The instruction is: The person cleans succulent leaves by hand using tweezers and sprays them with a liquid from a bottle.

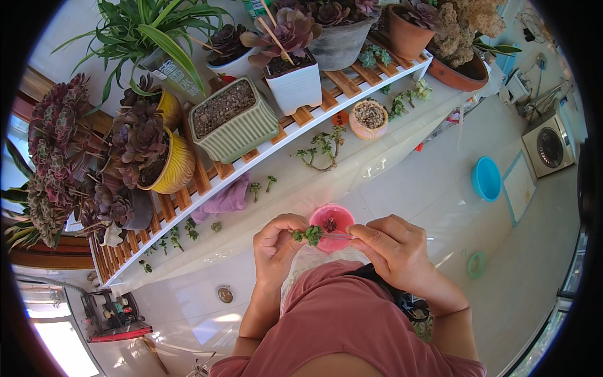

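Note:
Just left of a pink basin (pixel 332 216), my left hand (pixel 280 245) pinches a small green succulent cutting (pixel 311 234) between thumb and fingers. From the right, my right hand (pixel 395 245) grips thin metal tweezers (pixel 337 235), whose tips reach the cutting's leaves. Dark plant bits (pixel 330 224) lie inside the basin, below the hands. Several more cuttings lie on the pale ledge beyond, among them a curved stem with leaves (pixel 325 153). A small round pot of gravel (pixel 368 118) stands near that stem.
A slatted plant rack (pixel 264 153) runs across the ledge, holding a ribbed green planter (pixel 235 120), a white square pot (pixel 296 87) and yellow pots (pixel 176 162) of succulents. A purple cloth (pixel 226 198) lies by its edge. A blue basin (pixel 486 179) stands on the floor at right.

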### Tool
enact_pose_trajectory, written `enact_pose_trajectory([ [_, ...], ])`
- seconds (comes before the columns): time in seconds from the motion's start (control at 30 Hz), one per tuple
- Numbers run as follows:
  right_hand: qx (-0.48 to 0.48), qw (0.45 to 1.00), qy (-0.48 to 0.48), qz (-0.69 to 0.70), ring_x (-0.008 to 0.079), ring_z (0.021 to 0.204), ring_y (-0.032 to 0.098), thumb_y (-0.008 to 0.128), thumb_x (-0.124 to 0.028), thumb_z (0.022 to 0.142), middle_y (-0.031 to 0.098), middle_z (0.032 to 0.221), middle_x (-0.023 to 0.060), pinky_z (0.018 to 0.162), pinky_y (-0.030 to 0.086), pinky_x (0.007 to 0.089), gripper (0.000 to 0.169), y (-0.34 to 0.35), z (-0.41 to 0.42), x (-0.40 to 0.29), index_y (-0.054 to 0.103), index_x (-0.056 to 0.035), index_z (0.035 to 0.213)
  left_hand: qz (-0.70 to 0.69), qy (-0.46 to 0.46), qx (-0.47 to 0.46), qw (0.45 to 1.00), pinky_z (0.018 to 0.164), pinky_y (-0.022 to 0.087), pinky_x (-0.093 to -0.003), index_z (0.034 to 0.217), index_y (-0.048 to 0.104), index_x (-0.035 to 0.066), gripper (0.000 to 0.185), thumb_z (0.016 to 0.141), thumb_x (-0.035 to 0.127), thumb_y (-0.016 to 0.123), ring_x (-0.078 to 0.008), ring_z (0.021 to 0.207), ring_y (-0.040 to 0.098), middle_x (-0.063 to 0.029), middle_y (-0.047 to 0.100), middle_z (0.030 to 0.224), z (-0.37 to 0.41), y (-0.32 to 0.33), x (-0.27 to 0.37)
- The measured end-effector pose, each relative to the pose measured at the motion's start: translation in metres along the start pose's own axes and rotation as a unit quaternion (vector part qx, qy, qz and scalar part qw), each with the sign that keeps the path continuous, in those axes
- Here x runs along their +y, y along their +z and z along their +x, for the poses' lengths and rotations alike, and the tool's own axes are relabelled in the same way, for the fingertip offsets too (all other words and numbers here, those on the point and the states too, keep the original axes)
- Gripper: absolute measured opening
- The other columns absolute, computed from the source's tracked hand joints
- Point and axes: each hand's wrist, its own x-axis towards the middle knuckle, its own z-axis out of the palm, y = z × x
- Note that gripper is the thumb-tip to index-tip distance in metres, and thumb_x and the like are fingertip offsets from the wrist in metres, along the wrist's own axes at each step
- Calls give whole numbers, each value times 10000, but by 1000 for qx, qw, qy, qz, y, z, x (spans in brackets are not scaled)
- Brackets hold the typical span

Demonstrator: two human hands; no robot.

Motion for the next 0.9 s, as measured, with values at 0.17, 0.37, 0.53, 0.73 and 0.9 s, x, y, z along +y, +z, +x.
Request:
enact_pose_trajectory([
  [0.17, 5, 1000, 0, 3, 183, 666, 630, 800, -149, 791, 647, 828, 25, 531, 522, 309, 262, 1, 0, 0, 726, -84, 1034, -2, 2, -3, 1000, 815, 496, -301, 988, 620, -43, 130, 881, -57, 691, -173, 893, 597, -98, 636, 947, 1, 0, -1],
  [0.37, -6, 1000, 4, 17, 185, 668, 633, 793, -150, 802, 639, 815, 24, 530, 525, 313, 246, 0, 0, 1, 724, -89, 1029, -4, 8, -1, 1000, 810, 497, -297, 994, 621, -43, 133, 883, -49, 694, -169, 884, 596, -101, 638, 949, 2, 1, -2],
  [0.53, -2, 999, 13, 29, 190, 676, 645, 790, -150, 808, 633, 808, 24, 528, 528, 317, 235, 0, 2, 2, 719, -92, 1025, -7, 3, 0, 1000, 805, 496, -294, 994, 620, -43, 129, 887, -46, 691, -167, 875, 595, -101, 639, 948, 4, 1, -1],
  [0.73, -11, 999, 15, 28, 196, 675, 647, 786, -150, 816, 633, 807, 25, 526, 527, 319, 225, 0, 3, 2, 716, -91, 1022, -3, 3, -1, 1000, 804, 497, -295, 993, 619, -44, 130, 887, -39, 695, -167, 876, 595, -101, 640, 947, 4, 0, -3],
  [0.9, -9, 999, 24, 40, 200, 673, 647, 784, -151, 821, 634, 804, 30, 523, 524, 323, 216, 0, 3, 2, 716, -91, 1018, -15, 5, -2, 1000, 804, 500, -299, 994, 619, -46, 130, 888, -41, 694, -170, 878, 596, -102, 639, 947, 4, 0, -4],
])
